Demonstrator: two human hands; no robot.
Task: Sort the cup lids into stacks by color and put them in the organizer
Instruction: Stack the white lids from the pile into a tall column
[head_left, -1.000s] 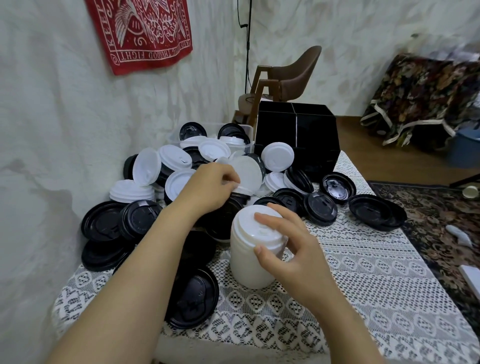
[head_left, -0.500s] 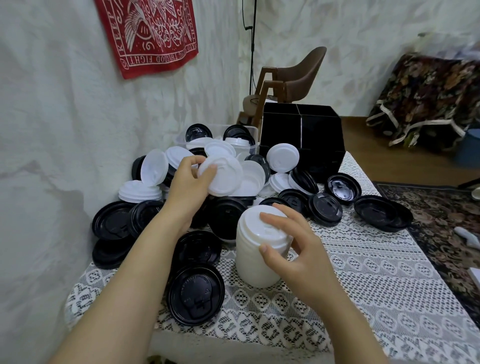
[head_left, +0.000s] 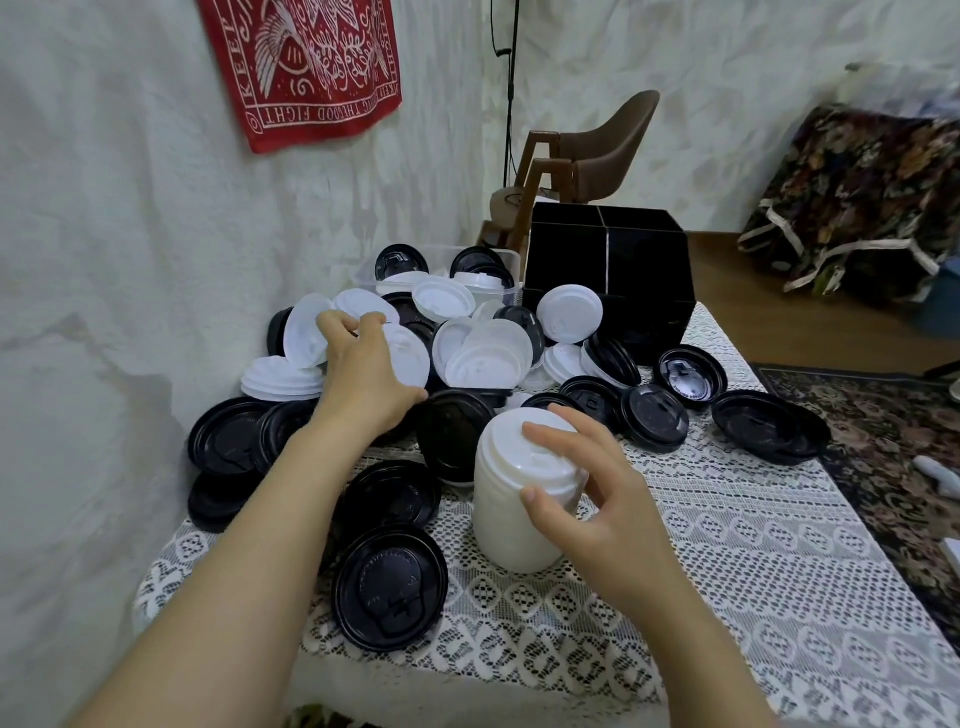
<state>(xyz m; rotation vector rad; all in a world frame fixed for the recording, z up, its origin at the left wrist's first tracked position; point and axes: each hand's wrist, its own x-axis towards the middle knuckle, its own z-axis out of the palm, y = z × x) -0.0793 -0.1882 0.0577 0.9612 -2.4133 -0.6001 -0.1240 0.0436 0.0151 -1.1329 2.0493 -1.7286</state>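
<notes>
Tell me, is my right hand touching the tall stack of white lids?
Touching. The head view shows the right hand with its fingertips on top of the white lid stack and its thumb pressed against the side.

Left hand grips a white lid amid the pile; right hand holds the white stack upright.

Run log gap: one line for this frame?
phase: stacking white | left hand: on loose white lids, grip unclear | right hand: holds white lid stack | organizer: untouched
</notes>
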